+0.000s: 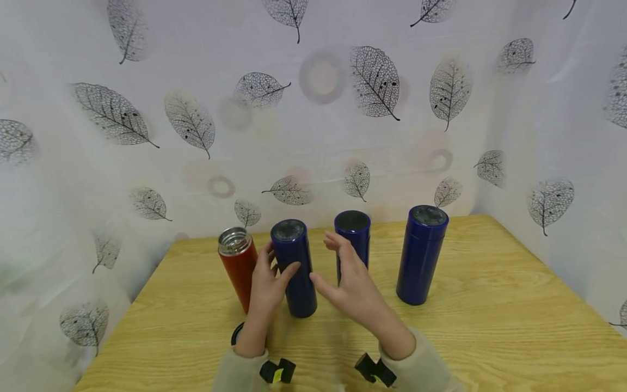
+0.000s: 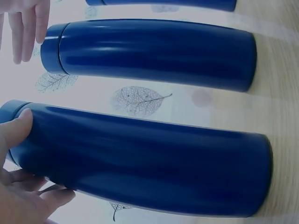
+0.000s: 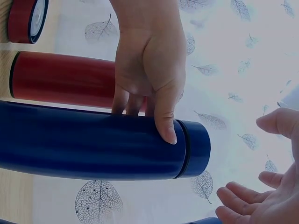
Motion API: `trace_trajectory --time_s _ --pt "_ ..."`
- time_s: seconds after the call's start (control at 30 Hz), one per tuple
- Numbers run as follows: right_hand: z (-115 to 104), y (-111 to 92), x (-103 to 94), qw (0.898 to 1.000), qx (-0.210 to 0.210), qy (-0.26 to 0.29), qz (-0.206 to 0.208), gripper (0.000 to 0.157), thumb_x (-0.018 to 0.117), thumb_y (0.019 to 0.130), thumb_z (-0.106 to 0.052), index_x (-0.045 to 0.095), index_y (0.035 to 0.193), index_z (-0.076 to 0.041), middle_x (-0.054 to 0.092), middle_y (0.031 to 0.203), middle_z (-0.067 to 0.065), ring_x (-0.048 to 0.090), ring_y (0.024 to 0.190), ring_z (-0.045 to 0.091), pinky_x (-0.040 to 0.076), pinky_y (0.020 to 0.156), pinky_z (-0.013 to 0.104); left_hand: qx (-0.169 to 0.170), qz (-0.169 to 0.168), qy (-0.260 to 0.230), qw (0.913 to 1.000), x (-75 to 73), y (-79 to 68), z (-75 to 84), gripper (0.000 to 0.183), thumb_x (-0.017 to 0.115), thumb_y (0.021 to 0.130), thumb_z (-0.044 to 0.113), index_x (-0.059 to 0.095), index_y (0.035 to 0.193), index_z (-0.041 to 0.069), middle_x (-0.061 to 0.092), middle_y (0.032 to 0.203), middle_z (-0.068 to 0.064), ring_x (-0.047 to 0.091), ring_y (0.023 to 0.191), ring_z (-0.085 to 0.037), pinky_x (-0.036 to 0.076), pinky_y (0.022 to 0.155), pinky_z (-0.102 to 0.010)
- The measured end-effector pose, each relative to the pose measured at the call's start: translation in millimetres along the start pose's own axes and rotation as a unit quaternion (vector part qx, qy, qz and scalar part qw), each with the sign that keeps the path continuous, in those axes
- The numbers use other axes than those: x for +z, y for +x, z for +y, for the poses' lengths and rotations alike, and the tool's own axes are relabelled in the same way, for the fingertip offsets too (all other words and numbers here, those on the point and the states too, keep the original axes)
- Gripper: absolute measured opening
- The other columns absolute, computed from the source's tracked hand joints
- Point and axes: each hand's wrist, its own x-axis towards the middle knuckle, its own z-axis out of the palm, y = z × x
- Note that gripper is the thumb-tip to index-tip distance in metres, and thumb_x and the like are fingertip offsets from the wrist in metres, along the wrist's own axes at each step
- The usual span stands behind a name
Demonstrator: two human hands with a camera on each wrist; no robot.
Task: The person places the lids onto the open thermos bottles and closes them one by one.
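Observation:
My left hand [image 1: 266,287] holds the upper part of a dark blue vacuum flask [image 1: 302,291] that stands on the table with its cap on. In the right wrist view the thumb lies just below the cap seam, while the other fingers pass behind the blue body [image 3: 88,144]. To the right of this flask is my right hand [image 1: 350,280], fingers spread and nothing in it. Behind that hand a second blue flask [image 1: 355,234] stands partly hidden. Left of the gripped flask, a red flask [image 1: 238,272] stands uncapped, its steel mouth showing.
A third blue flask [image 1: 421,261] stands at the right. The red flask's loose cap [image 3: 21,21] lies on the wooden table [image 1: 490,326], mostly hidden behind my left wrist in the head view. A leaf-print curtain [image 1: 303,136] hangs behind and at both sides.

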Motion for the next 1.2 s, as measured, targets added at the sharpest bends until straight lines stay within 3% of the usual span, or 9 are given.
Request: trace_trajectory --time_s 0.27,0.5,0.7,0.8,1.0,1.1,1.2 --pt "-1 1 0.0 1.0 -0.004 -0.008 -0.002 0.065 0.069 0.076 -0.014 0.033 0.129 -0.003 0.045 0.121 0.013 0.044 0.111 0.024 0.037 0.09 0.045 0.007 0.015 0.015 0.9998 -10.2 -2.1 8.8 0.068 0.07 0.077 0.012 0.031 0.131 -0.004 0.033 0.134 -0.02 0.03 0.124 -0.031 0.032 0.094 -0.047" --pt "-2 2 4.0 1.0 -0.001 0.003 -0.015 0.06 0.069 0.077 -0.015 0.037 0.127 -0.005 0.045 0.121 0.008 0.043 0.111 0.021 0.039 0.088 0.042 0.081 0.021 0.002 0.9965 -26.6 -14.9 29.4 0.059 0.069 0.076 0.008 0.04 0.126 -0.002 0.041 0.128 -0.017 0.037 0.12 -0.025 0.036 0.093 -0.04" --pt "-4 3 8.3 1.0 -0.011 0.017 -0.022 0.056 0.068 0.077 -0.014 0.04 0.125 -0.005 0.046 0.12 0.008 0.044 0.11 0.022 0.04 0.086 0.042 0.131 0.031 0.021 0.9907 -45.7 -21.4 29.8 0.052 0.069 0.075 0.003 0.045 0.121 -0.003 0.049 0.12 -0.014 0.045 0.112 -0.022 0.041 0.087 -0.034" --pt "-6 5 11.9 0.999 -0.027 0.023 -0.027 0.052 0.067 0.077 -0.012 0.043 0.122 -0.003 0.047 0.119 0.009 0.045 0.109 0.021 0.04 0.086 0.041 0.127 0.048 0.037 0.99 -59.8 -23.4 26.9 0.047 0.069 0.074 0.0 0.049 0.116 -0.002 0.054 0.113 -0.012 0.051 0.104 -0.02 0.046 0.08 -0.026" --pt "-10 9 21.7 0.998 -0.037 0.03 -0.045 0.046 0.067 0.078 -0.012 0.047 0.119 -0.003 0.048 0.115 0.007 0.046 0.105 0.017 0.041 0.086 0.037 0.078 0.089 0.052 0.9916 -90.2 -24.6 22.5 0.04 0.068 0.076 0.002 0.051 0.112 -0.001 0.055 0.107 -0.01 0.052 0.095 -0.01 0.045 0.072 -0.014" --pt "-13 12 29.1 0.998 -0.028 0.038 -0.051 0.044 0.067 0.078 -0.012 0.048 0.117 -0.004 0.049 0.113 0.006 0.046 0.104 0.017 0.041 0.086 0.036 0.076 0.101 0.057 0.9903 -104.1 -22.6 18.9 0.038 0.068 0.078 0.011 0.052 0.111 0.001 0.055 0.107 -0.01 0.052 0.095 -0.011 0.044 0.072 -0.012" --pt "-18 16 38.2 0.997 -0.023 0.044 -0.057 0.043 0.067 0.077 -0.012 0.05 0.115 -0.003 0.05 0.113 0.006 0.046 0.104 0.017 0.04 0.087 0.035 0.095 0.102 0.04 0.9895 -113.9 -18.8 10.8 0.039 0.068 0.078 0.015 0.052 0.111 0.002 0.055 0.107 -0.009 0.052 0.096 -0.013 0.044 0.071 -0.011"
